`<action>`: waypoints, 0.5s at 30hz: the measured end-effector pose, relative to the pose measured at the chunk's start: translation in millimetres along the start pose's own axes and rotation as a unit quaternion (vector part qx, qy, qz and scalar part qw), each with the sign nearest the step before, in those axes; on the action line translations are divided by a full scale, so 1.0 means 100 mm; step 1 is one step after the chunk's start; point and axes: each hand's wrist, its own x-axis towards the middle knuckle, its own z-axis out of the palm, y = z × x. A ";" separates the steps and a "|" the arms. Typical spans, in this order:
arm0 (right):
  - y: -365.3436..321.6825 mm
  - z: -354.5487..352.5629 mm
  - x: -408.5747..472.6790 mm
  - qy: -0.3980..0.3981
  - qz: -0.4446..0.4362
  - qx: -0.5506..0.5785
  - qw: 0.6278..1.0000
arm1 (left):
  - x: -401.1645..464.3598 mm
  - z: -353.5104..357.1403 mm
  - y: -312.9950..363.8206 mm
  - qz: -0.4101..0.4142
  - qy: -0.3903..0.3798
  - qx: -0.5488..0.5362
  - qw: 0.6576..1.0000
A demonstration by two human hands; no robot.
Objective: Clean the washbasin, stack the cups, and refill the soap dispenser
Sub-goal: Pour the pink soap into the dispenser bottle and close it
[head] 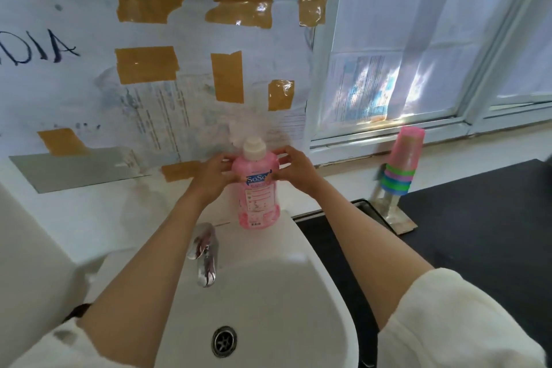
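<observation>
A pink soap bottle [258, 200] with a white cap stands upright on the back rim of the white washbasin [301, 293], right of the chrome tap [205, 254]. My left hand [213, 173] clasps its left shoulder and my right hand [294, 169] its right shoulder, fingers wrapped just below the cap. A stack of upside-down plastic cups [401, 163], pink on top with green and blue rims below, sits on a metal stand at the right by the window sill.
A black counter [478, 233] runs to the right of the basin. Paper sheets held by brown tape [146, 64] cover the wall behind. The drain [224, 341] lies at the basin's bottom. A window frame runs along the upper right.
</observation>
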 end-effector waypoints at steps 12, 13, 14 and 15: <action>0.39 0.15 0.14 -0.025 0.021 0.039 0.999 | 0.06 0.10 -0.34 -0.020 0.022 0.005 1.000; 0.39 0.15 0.14 -0.028 0.020 0.040 0.999 | 0.06 0.10 -0.35 -0.018 0.024 0.005 1.000; 0.40 0.16 0.14 -0.030 0.021 0.041 0.998 | 0.05 0.10 -0.36 -0.016 0.025 0.004 1.000; 0.39 0.16 0.13 -0.033 0.021 0.046 0.998 | 0.03 0.11 -0.36 -0.016 0.026 0.006 1.000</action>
